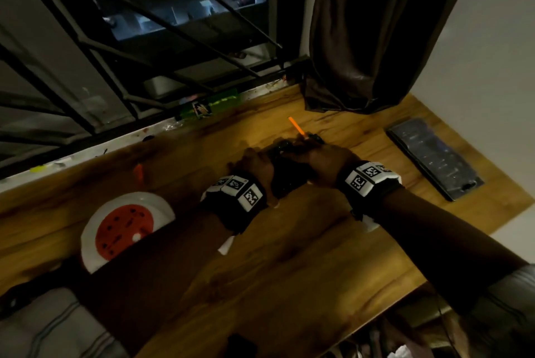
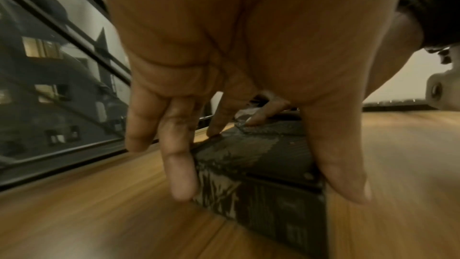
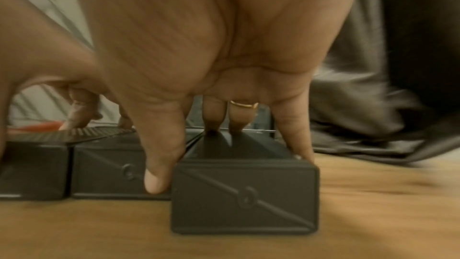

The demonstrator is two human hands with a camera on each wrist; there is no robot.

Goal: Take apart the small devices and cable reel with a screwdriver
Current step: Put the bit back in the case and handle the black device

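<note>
Nearest on the counter (image 1: 289, 256) lies the cable reel (image 1: 124, 227), untouched, while farther off each grip clasps a black device: right hand (image 3: 211, 56) on device (image 3: 245, 194), left hand (image 2: 236, 46) on another (image 2: 261, 174); steady them squarely before unscrewing.

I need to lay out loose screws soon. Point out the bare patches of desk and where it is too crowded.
Bare wood lies near the front edge of the desk, between the two forearms, and right of the right hand up to the dark tray. It is crowded around the black boxes under both hands, by the orange screwdriver, and at the cable reel beside the left hand.
</note>
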